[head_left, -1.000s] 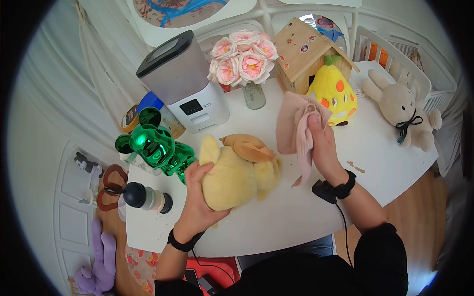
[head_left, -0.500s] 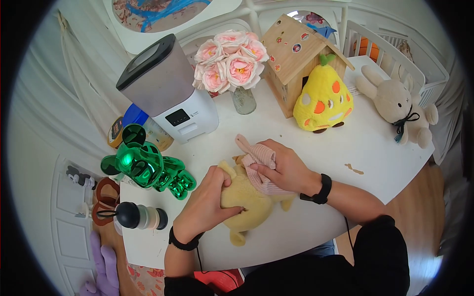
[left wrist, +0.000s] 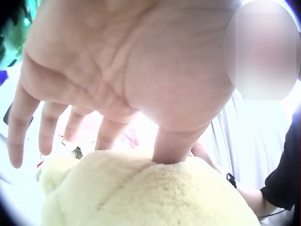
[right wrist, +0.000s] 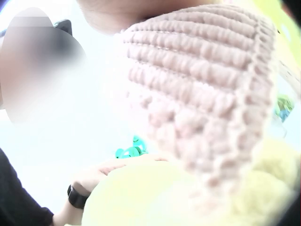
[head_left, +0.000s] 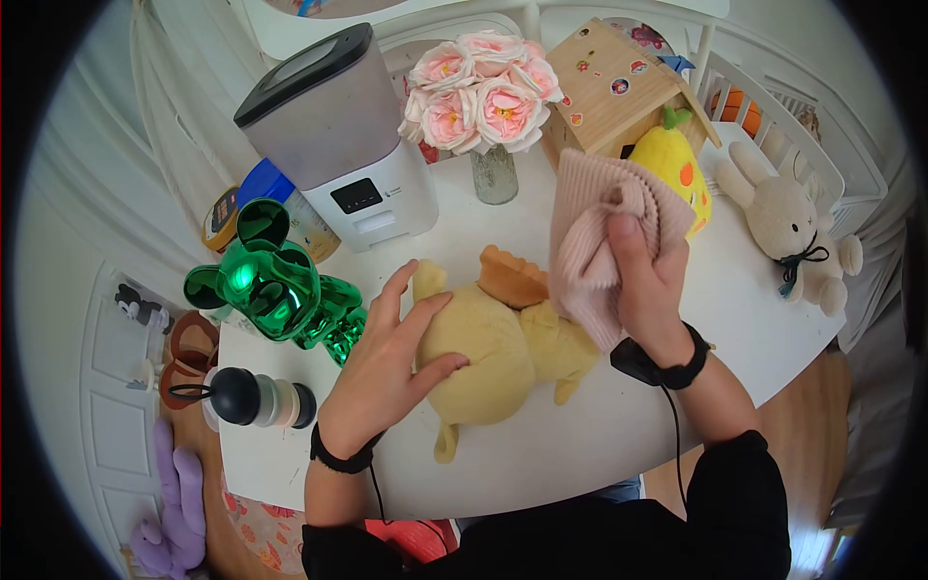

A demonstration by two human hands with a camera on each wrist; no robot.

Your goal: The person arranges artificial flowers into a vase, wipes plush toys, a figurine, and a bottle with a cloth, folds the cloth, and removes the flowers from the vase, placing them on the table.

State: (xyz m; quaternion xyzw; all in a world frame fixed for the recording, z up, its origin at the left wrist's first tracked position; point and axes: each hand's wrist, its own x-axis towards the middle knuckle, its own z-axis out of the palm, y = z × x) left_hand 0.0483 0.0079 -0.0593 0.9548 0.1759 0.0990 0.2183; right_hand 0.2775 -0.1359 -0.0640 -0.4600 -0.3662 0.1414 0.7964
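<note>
A pale yellow plush toy (head_left: 483, 358) with a tan, frilly-edged part (head_left: 512, 277) lies on the white table (head_left: 541, 464). My left hand (head_left: 387, 362) rests on its rounded end, fingers spread. In the left wrist view the thumb (left wrist: 171, 146) presses into the plush, while the outer fingers reach past it, nearly straight. My right hand (head_left: 650, 290) grips a bunched pink ribbed cloth (head_left: 590, 232), raised to the right of the toy. The cloth (right wrist: 193, 75) hangs over the plush in the right wrist view.
Left of the toy stand a shiny green bear figure (head_left: 275, 290) and a bottle (head_left: 261, 398). Behind are a white-and-grey dispenser (head_left: 387, 193), pink flowers (head_left: 483, 92) in a glass vase and a wooden house (head_left: 619, 87). A yellow plush (head_left: 677, 169) and a beige rabbit (head_left: 773, 213) sit right.
The right hand brought the cloth down onto the plush toy, then lifted it away to the right. The toy was turned and shifted, and the left hand's fingers have loosened from their curl.
</note>
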